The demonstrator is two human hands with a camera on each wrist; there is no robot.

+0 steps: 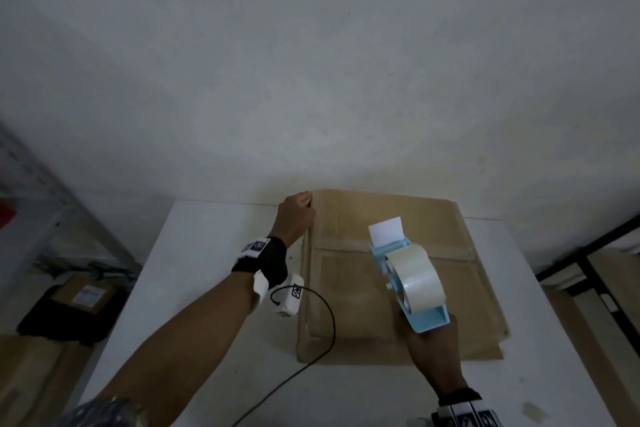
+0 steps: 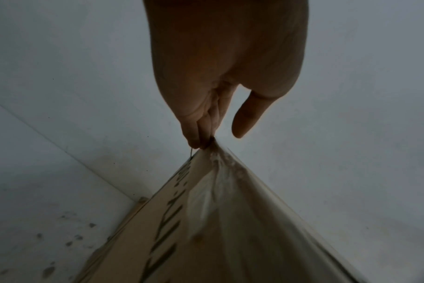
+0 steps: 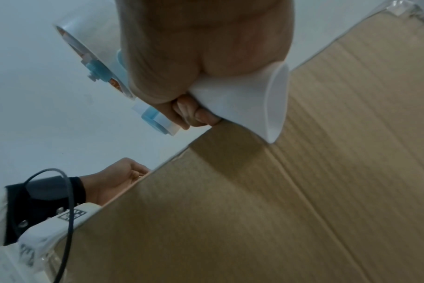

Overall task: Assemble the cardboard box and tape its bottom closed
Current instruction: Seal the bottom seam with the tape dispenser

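On the white table (image 1: 207, 253), the cardboard box (image 1: 356, 291) has tape across its bottom. The left hand (image 1: 296, 215) pinches the box's far corner, and the right hand (image 3: 182, 76) grips the tape dispenser (image 1: 412, 284). I think taping is nearly done; next, press loose tape flat.

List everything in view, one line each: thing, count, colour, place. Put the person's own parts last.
cardboard box: one, brown, on the table against the wall, clear tape strips across its upper face.
tape dispenser: one, light blue with a roll of clear tape, above the box, held by its handle.
table: one, white, under the box.
wall: one, white, behind the table.
shelf rack: one, grey, far left.
parcel: one, brown with a white label, on something black at lower left.
cable: one, black, running from the left wrist camera.
left hand: pinches the tape at the box's far left corner.
right hand: grips the dispenser's handle.
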